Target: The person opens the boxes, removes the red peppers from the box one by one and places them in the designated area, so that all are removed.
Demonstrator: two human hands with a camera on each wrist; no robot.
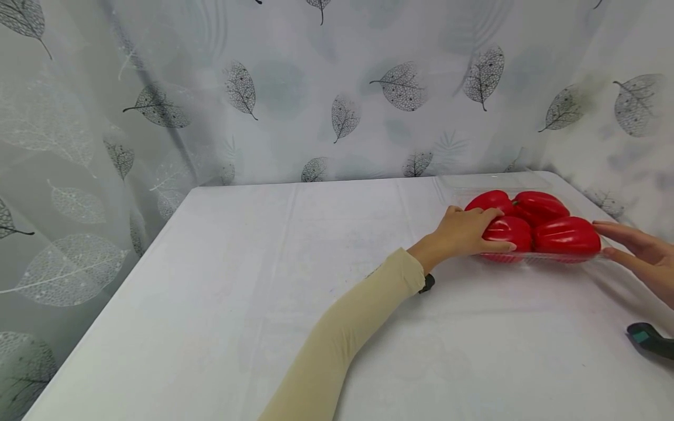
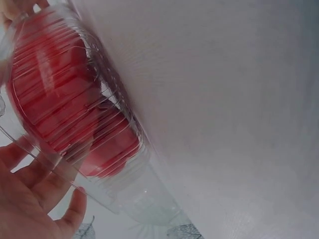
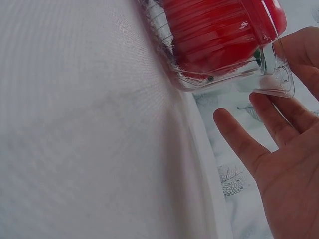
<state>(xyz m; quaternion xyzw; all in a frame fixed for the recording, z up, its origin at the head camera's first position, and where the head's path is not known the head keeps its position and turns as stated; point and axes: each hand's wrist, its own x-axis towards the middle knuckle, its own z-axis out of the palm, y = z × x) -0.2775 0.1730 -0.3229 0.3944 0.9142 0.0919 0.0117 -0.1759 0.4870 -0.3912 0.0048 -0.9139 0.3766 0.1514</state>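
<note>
Several glossy red bell peppers (image 1: 566,237) lie together in a clear plastic container (image 2: 124,92) at the far right of the table. My left hand (image 1: 466,231) reaches over the container's left end and holds the front-left bell pepper (image 1: 508,230), thumb across its front and fingers over its top. Through the clear wall in the left wrist view, fingers of that left hand (image 2: 37,191) show against the red. At the container's right end is my right hand (image 3: 291,149), its fingers nearly straight and fingertips right at the clear rim.
A clear plastic lid (image 1: 489,181) stands behind the peppers, near the table's back edge. White cloth covers the table (image 1: 263,292). Close to the right edge of the head view lies a dark object (image 1: 650,339). Leaf-printed curtains (image 1: 295,93) hang behind and on both sides.
</note>
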